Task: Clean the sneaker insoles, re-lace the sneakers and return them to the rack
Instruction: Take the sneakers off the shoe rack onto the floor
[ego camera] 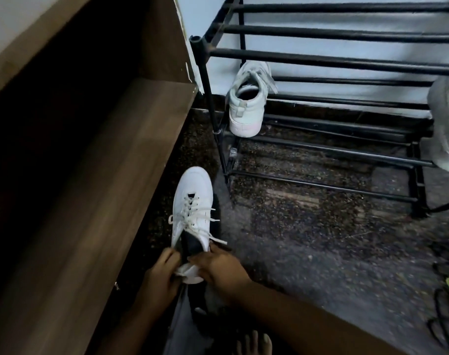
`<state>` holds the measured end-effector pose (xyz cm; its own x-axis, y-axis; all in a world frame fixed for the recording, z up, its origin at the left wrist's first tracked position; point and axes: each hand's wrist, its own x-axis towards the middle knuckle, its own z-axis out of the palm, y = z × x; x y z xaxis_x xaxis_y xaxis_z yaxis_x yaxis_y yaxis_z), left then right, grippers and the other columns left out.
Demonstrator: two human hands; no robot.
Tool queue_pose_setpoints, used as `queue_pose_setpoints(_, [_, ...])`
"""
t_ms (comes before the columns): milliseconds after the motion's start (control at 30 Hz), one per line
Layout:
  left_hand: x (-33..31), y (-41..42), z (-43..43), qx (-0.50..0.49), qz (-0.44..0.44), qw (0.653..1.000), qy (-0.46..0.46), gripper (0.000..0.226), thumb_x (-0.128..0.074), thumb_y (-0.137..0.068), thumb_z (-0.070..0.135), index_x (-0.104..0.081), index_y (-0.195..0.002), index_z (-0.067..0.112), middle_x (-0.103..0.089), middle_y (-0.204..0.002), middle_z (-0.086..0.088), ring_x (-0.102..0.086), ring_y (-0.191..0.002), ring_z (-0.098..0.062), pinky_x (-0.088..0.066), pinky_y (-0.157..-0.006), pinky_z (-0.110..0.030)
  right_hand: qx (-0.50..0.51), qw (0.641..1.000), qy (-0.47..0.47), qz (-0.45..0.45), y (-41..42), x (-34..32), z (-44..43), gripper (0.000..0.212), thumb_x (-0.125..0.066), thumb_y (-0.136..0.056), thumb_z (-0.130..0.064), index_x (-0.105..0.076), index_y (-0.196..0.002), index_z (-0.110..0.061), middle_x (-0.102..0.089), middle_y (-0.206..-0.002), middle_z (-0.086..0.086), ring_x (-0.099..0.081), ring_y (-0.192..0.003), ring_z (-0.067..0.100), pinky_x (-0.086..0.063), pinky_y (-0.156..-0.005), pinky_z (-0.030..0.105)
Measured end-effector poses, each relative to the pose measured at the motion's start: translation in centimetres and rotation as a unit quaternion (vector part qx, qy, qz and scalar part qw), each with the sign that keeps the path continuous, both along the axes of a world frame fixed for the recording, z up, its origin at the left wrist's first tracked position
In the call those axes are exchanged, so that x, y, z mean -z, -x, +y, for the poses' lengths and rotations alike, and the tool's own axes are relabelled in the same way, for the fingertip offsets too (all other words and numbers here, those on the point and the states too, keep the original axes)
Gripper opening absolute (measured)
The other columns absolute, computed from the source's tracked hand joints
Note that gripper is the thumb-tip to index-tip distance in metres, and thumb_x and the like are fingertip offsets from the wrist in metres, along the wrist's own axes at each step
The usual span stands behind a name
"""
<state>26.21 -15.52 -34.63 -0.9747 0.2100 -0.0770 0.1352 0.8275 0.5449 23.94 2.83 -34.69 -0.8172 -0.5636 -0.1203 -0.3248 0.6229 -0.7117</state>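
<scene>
Speckled floor (321, 239), dim light. Nearest: left hand (162, 272) and right hand (218, 265) flank the sneaker (192, 201) at its heel, fingers curled on it (white scrap between them, insole or cloth, can't tell). Long axis runs heel-near, toe-far, aimed at the rack (321, 57) beyond, where the other sneaker (246, 103) stands.

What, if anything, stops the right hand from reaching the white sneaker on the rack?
Probably yes: the rack sneaker stands at the open front of the rack, bare floor before it. But the right hand holds the near sneaker and must let go.
</scene>
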Motion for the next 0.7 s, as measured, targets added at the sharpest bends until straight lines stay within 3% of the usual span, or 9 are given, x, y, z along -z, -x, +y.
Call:
queue_pose_setpoints(33, [0.9,0.5,-0.2,-0.007,-0.014,1.000,0.002,0.034,-0.054,-0.064,0.005,-0.045,-0.090,0.025,-0.045,-0.098,0.012,-0.055,-0.072,-0.013,-0.042,-0.056,-0.025,-0.001,1.000,-0.017,-0.024,0.5,0.8,-0.5,0.037,-0.050,-0.090,-0.020,-0.059,-0.126,-0.018,-0.060,-0.127,0.007,-0.047,-0.122,0.028,-0.047,-0.093,0.037])
queue_pose_setpoints(133, [2.7,1.9,-0.8,-0.017,-0.043,0.999,-0.008,0.034,-0.055,-0.063,0.003,-0.049,-0.088,0.025,-0.045,-0.095,0.014,-0.052,-0.070,-0.007,-0.042,-0.057,-0.022,0.005,0.998,-0.054,-0.042,1.3,2.8,-2.2,0.031,-0.053,-0.088,-0.015,-0.057,-0.119,-0.019,-0.061,-0.119,0.008,-0.048,-0.118,0.027,-0.047,-0.085,0.036])
queue_pose_setpoints(267, [4.3,3.2,-2.1,-0.025,-0.082,0.996,0.016,0.030,-0.066,-0.067,-0.009,-0.065,-0.088,0.012,-0.052,-0.098,0.006,-0.059,-0.076,-0.015,-0.041,-0.062,-0.013,0.036,0.995,-0.042,-0.078,1.5,5.1,-3.9,0.032,-0.049,-0.087,-0.017,-0.056,-0.118,-0.022,-0.058,-0.122,0.010,-0.048,-0.117,0.028,-0.047,-0.089,0.035])
queue_pose_setpoints(367, [4.8,3.8,-2.6,0.007,-0.101,0.995,0.022,0.040,-0.072,-0.065,-0.007,-0.056,-0.085,0.023,-0.047,-0.091,0.009,-0.052,-0.072,-0.005,-0.037,-0.062,-0.005,0.057,0.992,-0.013,-0.115,1.3,6.0,-4.5,0.032,-0.046,-0.090,-0.022,-0.058,-0.120,-0.019,-0.057,-0.122,0.011,-0.049,-0.117,0.028,-0.047,-0.093,0.035])
queue_pose_setpoints(433, [5.2,3.9,-2.9,0.009,-0.111,0.993,0.030,0.037,-0.072,-0.066,-0.006,-0.056,-0.083,0.023,-0.048,-0.092,0.006,-0.053,-0.073,-0.008,-0.036,-0.062,-0.007,0.054,0.991,-0.005,-0.123,1.2,6.3,-4.7,0.031,-0.047,-0.093,-0.016,-0.058,-0.122,-0.015,-0.057,-0.123,0.013,-0.047,-0.120,0.030,-0.045,-0.096,0.036])
queue_pose_setpoints(533, [6.0,4.0,-3.2,-0.009,-0.115,0.992,0.053,0.020,-0.072,-0.070,-0.001,-0.059,-0.079,0.012,-0.049,-0.097,0.004,-0.060,-0.077,-0.022,-0.040,-0.061,-0.022,0.030,0.992,0.006,-0.120,1.1,6.8,-4.4,0.040,-0.045,-0.095,-0.009,-0.051,-0.134,-0.013,-0.047,-0.139,0.014,-0.038,-0.132,0.030,-0.032,-0.106,0.025])
queue_pose_setpoints(633, [6.1,4.2,-3.2,0.005,-0.139,0.987,0.085,0.024,-0.075,-0.071,0.009,-0.055,-0.085,0.012,-0.049,-0.106,0.003,-0.062,-0.087,-0.024,-0.044,-0.066,-0.026,-0.005,0.993,0.015,-0.117,1.2,7.3,-3.8,0.050,-0.047,-0.093,-0.005,-0.041,-0.142,-0.011,-0.036,-0.150,0.010,-0.021,-0.142,0.033,-0.023,-0.115,0.035])
queue_pose_setpoints(700, [5.4,4.1,-3.2,0.013,-0.164,0.979,0.123,0.039,-0.078,-0.068,0.018,-0.056,-0.100,0.011,-0.050,-0.117,0.001,-0.060,-0.100,-0.020,-0.045,-0.073,-0.025,-0.022,0.994,0.002,-0.108,1.6,6.5,-3.1,0.051,-0.047,-0.093,-0.006,-0.040,-0.143,-0.011,-0.030,-0.154,0.007,-0.022,-0.143,0.030,-0.023,-0.115,0.036])
